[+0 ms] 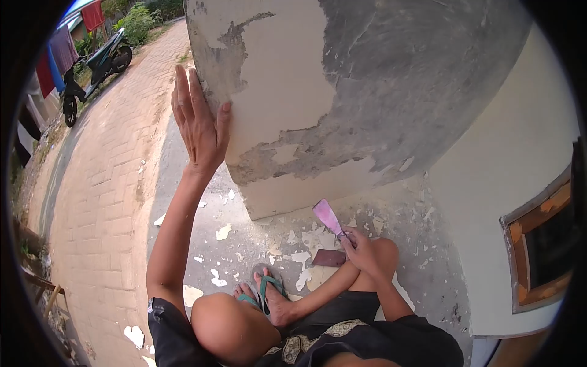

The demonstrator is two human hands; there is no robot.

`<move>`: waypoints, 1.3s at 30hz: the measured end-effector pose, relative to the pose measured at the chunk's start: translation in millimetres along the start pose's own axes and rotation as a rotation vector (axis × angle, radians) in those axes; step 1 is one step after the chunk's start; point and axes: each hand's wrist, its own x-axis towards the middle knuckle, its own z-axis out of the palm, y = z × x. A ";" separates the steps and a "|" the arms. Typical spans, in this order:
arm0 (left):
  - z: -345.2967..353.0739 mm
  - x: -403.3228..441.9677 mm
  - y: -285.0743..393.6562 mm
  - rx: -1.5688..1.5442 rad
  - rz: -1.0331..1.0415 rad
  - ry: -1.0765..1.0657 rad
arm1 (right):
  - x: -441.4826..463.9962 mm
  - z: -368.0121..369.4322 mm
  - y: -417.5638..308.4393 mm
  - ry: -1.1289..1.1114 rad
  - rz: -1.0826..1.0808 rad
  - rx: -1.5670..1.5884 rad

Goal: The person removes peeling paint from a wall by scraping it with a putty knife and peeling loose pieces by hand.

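Note:
My left hand (200,122) rests against the left edge of a wall (281,79), its fingers stretched upward and the thumb apart. The wall carries cream paint in places and bare grey plaster in others, with ragged borders between them. Near my bent right knee, my right hand (359,248) is closed on the handle of a scraper (328,215). Its wide pinkish blade points up and left, away from the wall surface. A brown flat block (329,258) lies just below the blade, beside my right hand.
Peeled paint flakes (224,232) litter the grey floor (244,208) around my green-strapped sandals (269,282). A brick path (110,202) runs along the left, with a parked motorbike (101,67) and hanging laundry (63,49). At the right is a wooden window frame (520,263).

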 end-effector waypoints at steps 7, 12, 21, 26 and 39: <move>-24.1 50.3 9.7 0.245 0.210 -0.003 | -19.2 38.4 -2.1 -0.093 -0.089 -0.106; -25.4 88.0 18.3 0.408 0.267 -0.057 | -19.0 46.5 -34.0 -0.238 -0.111 -0.311; 26.0 58.2 68.0 0.553 0.640 -0.427 | -15.9 54.9 -42.2 -0.303 -0.202 -0.266; 4.3 83.7 54.7 0.353 0.580 -0.433 | -24.7 30.1 -40.8 -0.259 -0.105 -0.258; -4.8 115.5 11.2 -0.518 -0.535 0.080 | -11.4 -3.8 3.2 0.138 -0.211 0.047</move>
